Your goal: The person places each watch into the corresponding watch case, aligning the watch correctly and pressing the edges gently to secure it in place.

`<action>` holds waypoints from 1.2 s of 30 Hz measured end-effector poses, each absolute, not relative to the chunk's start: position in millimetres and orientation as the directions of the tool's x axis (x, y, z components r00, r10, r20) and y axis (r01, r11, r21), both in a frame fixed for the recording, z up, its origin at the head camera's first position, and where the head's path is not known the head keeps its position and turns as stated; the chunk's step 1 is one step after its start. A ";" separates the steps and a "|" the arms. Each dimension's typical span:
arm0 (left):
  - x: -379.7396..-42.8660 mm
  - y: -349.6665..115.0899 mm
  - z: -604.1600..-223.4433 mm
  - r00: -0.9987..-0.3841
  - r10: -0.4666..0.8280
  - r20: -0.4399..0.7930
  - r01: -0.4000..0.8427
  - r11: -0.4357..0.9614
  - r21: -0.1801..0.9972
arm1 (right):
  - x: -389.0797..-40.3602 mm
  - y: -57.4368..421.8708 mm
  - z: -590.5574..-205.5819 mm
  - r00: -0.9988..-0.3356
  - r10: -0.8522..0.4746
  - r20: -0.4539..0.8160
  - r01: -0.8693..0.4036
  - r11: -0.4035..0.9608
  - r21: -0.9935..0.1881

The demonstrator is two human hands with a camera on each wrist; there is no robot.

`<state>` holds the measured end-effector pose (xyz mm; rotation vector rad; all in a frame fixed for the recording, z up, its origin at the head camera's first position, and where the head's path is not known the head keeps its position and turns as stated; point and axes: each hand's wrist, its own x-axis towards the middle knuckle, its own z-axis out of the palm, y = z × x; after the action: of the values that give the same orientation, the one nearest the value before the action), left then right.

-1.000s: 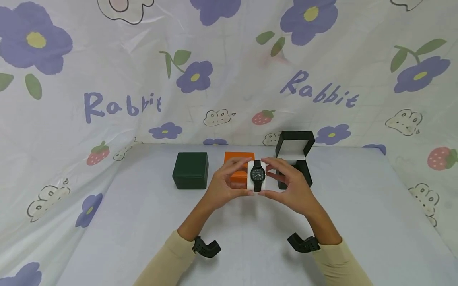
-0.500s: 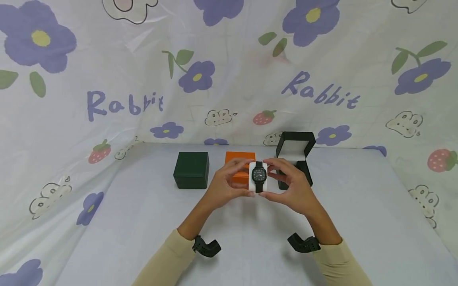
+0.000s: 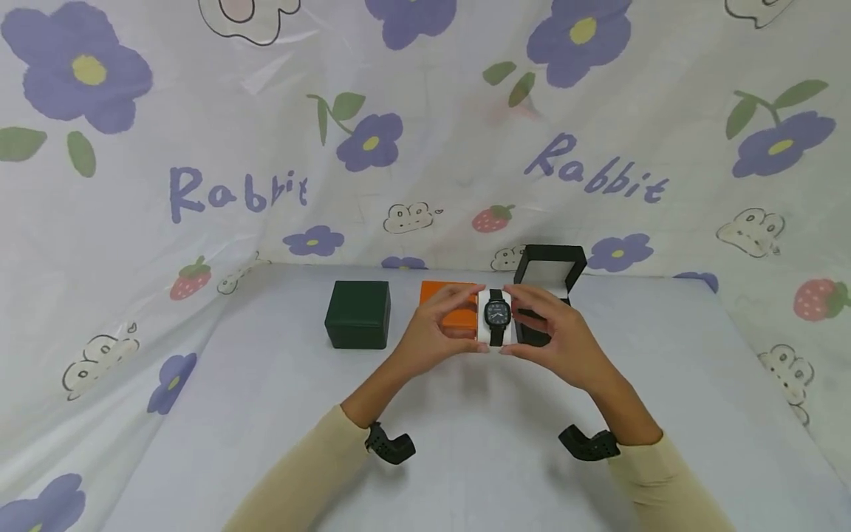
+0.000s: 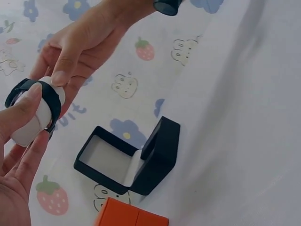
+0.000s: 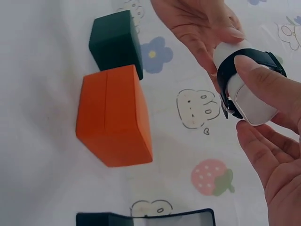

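Note:
A black-strapped wristwatch, wrapped round a white cushion, is held up between both hands in the head view, its dark dial toward the camera. My left hand grips the cushion's left end with thumb below and fingers above. At the opposite end, my right hand grips in the same way. The strap's buckle shows on the underside in the right wrist view. Behind the right hand stands a black watch box with its lid up and a pale lining; the hand partly hides it in the head view.
A closed orange box stands behind the left hand, partly covered by it. Further left is a closed dark green box. A white sheet covers the table, and a flower-printed cloth hangs at the back.
Both hands have moved slightly right and up in the head view, carrying the watch on its cushion toward the open black box. The boxes stay put.

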<state>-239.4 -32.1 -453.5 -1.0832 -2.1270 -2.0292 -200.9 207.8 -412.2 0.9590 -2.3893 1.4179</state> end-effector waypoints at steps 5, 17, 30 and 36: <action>-248.4 -23.1 -455.3 -0.765 0.455 0.456 0.497 -0.035 0.867 | -209.1 217.6 -407.5 -0.771 -0.462 0.437 -0.618 0.379 -0.689; -259.5 5.7 -453.0 -0.780 0.484 0.397 0.579 0.315 0.752 | -223.2 249.5 -418.3 -0.797 -0.467 0.382 -0.598 0.529 -0.602; -273.6 45.2 -460.0 -0.803 0.481 0.351 0.587 0.538 0.605 | -241.4 281.6 -425.5 -0.821 -0.458 0.341 -0.570 0.630 -0.528; -277.7 60.1 -462.9 -0.814 0.470 0.342 0.573 0.549 0.608 | -247.8 291.5 -433.7 -0.838 -0.433 0.333 -0.546 0.646 -0.534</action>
<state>-277.7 60.1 -462.9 -0.8942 -2.6405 -1.1144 -247.8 291.5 -433.7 0.8075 -2.6882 0.9585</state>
